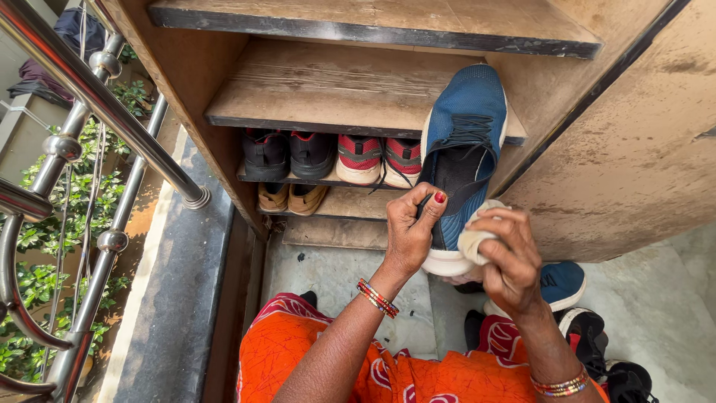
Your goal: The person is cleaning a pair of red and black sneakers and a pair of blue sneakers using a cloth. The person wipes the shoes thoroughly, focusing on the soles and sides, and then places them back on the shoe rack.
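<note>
- I see the left hand (pixel 409 231) clamped on the blue shoe (pixel 461 142), toe pointing far.
- The right hand (pixel 511 261) grips a pale cloth (pixel 473 240) against its white sole.

Both forearms reach forward from the lap, each wrist ringed with bangles. The left hand (pixel 409 227) is raised with its back to the camera, fingers curled shut in a grip, a red-painted thumbnail showing. The right hand (pixel 507 257) sits just beside it, slightly lower, fingers bent and closed.
</note>
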